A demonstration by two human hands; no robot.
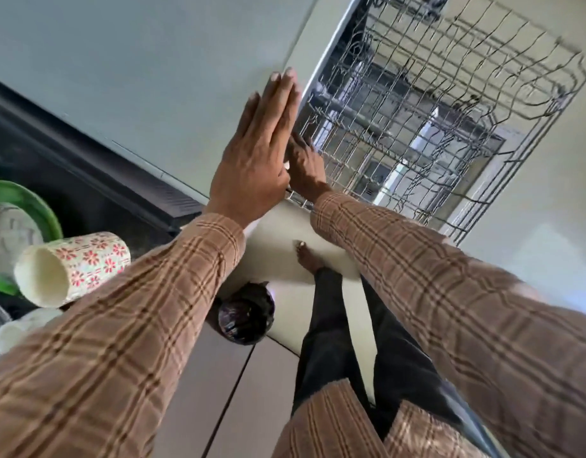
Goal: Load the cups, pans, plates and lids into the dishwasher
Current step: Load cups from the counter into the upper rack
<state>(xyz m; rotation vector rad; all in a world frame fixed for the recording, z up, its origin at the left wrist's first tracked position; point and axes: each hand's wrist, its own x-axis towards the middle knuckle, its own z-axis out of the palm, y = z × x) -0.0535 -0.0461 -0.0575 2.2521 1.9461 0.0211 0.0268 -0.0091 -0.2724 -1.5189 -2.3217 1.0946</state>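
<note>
The wire dishwasher rack (450,110) is pulled out at the upper right, and I see no dishes in it. My left hand (258,153) is flat with straight fingers, pressed against the white panel (185,77) beside the rack's near corner. My right hand (306,166) grips the rack's near rim; its fingertips are hidden behind my left hand. A floral cup (86,262) lies on its side on the dark counter at the left. Beside it are a green plate (23,196), a patterned white dish (10,233) and a white cup (17,332).
The dark counter edge (86,166) runs diagonally at the left. Below the counter are grey cabinet doors (225,391). A small bin lined with a black bag (247,314) stands on the floor near my foot (308,259). Both checked sleeves cross the middle of the view.
</note>
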